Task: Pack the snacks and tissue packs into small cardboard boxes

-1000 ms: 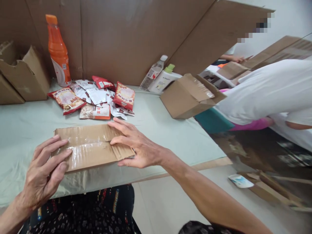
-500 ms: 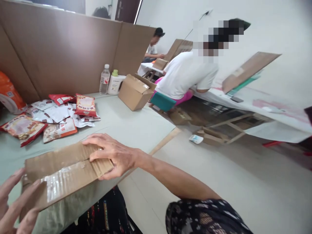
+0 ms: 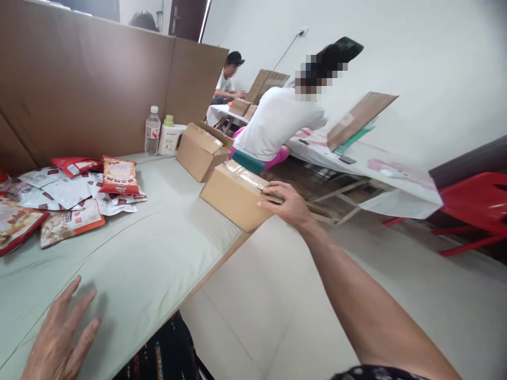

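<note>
My right hand [image 3: 291, 205] grips the right end of a taped cardboard box [image 3: 233, 198], with the thumb on its near side and the fingers over its top. The box is at the table's right edge, its top flaps facing up. Just behind it stands a second cardboard box [image 3: 203, 153] with raised flaps. My left hand [image 3: 65, 332] is over the near left of the table, fingers spread, holding nothing. Beyond it lies a pile of snack packets: a red and cream packet [image 3: 119, 175], white sachets [image 3: 67, 187] and an orange-edged pouch [image 3: 73, 221].
A water bottle [image 3: 152, 132] and a white bottle with a green cap [image 3: 169, 138] stand by a tall cardboard screen [image 3: 99, 84]. A co-worker in a white shirt [image 3: 273, 124] sits at another table [image 3: 407, 184]. A red chair [image 3: 475, 206] is at right.
My right hand has carried the taped box from the near left to the table's right edge. My left hand has come away from the box. The view has turned slightly right.
</note>
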Available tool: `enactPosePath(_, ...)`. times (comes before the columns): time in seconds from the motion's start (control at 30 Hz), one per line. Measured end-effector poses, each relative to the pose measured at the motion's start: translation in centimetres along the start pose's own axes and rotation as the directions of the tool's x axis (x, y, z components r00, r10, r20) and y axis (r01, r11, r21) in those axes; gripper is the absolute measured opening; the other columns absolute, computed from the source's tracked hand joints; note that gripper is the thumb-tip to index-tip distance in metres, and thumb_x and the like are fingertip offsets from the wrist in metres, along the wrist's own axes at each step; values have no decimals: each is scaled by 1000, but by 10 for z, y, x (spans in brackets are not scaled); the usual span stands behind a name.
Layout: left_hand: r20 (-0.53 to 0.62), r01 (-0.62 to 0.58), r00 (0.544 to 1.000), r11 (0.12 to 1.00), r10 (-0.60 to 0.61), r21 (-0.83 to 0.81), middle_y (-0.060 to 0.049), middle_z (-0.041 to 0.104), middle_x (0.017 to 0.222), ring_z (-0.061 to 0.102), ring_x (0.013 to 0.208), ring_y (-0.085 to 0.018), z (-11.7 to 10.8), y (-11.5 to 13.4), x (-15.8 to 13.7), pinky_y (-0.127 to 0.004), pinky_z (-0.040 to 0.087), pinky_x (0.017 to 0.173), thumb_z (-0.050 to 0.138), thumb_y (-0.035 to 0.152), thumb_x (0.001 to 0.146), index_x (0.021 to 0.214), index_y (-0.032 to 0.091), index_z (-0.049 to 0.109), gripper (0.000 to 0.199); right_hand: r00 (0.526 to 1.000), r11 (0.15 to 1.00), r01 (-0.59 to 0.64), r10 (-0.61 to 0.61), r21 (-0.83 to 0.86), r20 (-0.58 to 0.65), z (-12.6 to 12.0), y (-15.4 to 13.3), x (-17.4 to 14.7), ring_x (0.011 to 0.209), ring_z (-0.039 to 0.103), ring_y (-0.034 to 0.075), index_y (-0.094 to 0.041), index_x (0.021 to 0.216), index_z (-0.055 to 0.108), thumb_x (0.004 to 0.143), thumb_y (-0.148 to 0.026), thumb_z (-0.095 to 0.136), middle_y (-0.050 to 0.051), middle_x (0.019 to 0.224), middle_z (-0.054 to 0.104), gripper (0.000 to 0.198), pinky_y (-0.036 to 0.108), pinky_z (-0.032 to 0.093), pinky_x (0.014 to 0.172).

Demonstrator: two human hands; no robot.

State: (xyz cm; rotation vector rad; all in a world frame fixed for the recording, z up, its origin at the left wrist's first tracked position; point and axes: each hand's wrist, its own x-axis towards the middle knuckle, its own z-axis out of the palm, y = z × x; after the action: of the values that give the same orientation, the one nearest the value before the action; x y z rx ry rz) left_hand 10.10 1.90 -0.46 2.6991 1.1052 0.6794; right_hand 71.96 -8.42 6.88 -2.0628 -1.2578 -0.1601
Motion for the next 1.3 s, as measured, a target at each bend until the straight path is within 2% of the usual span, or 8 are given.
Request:
enactPosePath(0.23, 18, -135, 991, 984, 134, 115, -18, 52, 154, 64, 125, -39, 17, -4, -4, -59, 60, 96, 52, 38, 102, 136, 25, 60, 38, 995, 981, -99, 93, -166, -44, 11, 6, 32, 136, 57, 38, -20, 102, 68, 75, -38, 72, 21, 131, 68, 32, 56, 42, 117)
enactPosePath(0.43, -42, -134, 989, 985, 139, 108, -16, 56, 151, 61, 129, -36, 15, 12, -4, -53, 57, 101, 54, 38, 102, 131, 23, 65, 34, 895, 955, 100, -209, -278, -395, 41, -12, -16, 133, 58, 41, -16, 106, 71, 92, -55, 54, 25, 132, 67, 45, 61, 44, 111)
enactPosePath(0.57, 116, -43, 993, 998, 38, 45, -19, 56, 151, 57, 134, -35, 0, 40, -9, -54, 56, 107, 55, 31, 101, 129, 21, 65, 32, 845, 855, 517, -519, -46, -128, 116, -63, -63, 101, 72, 32, -22, 94, 73, 97, -54, 54, 16, 113, 75, 37, 51, 57, 92)
enactPosePath(0.7, 153, 56, 987, 998, -54, -9, -23, 47, 158, 53, 141, -36, -19, 40, -17, -54, 56, 109, 62, 29, 97, 140, 19, 58, 44, 652, 688, 711, -723, 147, 230, 187, -164, -118, 119, 68, 35, -23, 118, 75, 101, -50, 51, 16, 135, 70, 40, 53, 55, 94)
enactPosePath(0.8, -2, 148, 989, 987, -148, 64, -21, 47, 159, 53, 141, -35, -46, 12, -26, -53, 56, 109, 63, 29, 96, 141, 23, 57, 46, 487, 594, 752, -793, 286, 364, 216, -231, -149, 132, 61, 34, -22, 135, 68, 101, -47, 53, 15, 147, 64, 45, 53, 52, 102)
enactPosePath(0.87, -140, 239, 965, 963, -222, 125, -20, 49, 156, 55, 140, -35, -73, -22, -25, -53, 55, 110, 63, 32, 94, 137, 24, 61, 44, 430, 558, 752, -819, 351, 380, 228, -256, -160, 139, 56, 34, -20, 140, 65, 101, -44, 54, 15, 153, 60, 47, 53, 48, 107)
enactPosePath(1.1, -474, 513, 792, 840, -384, 177, -21, 39, 161, 34, 152, -40, -182, -167, 61, -61, 29, 125, 60, 34, 90, 143, 16, 53, 56, 442, 527, 746, -849, 406, 291, 239, -260, -162, 140, 55, 33, -20, 141, 63, 101, -41, 55, 15, 153, 60, 46, 51, 46, 107)
enactPosePath(1.3, -420, 698, 708, 657, -568, 287, -20, 66, 134, 53, 133, -41, -198, -223, 147, -58, 35, 114, 61, 34, 84, 135, 12, 60, 55, 443, 511, 757, -860, 408, 254, 234, -265, -160, 138, 58, 32, -18, 137, 63, 102, -39, 55, 15, 149, 63, 42, 50, 49, 105)
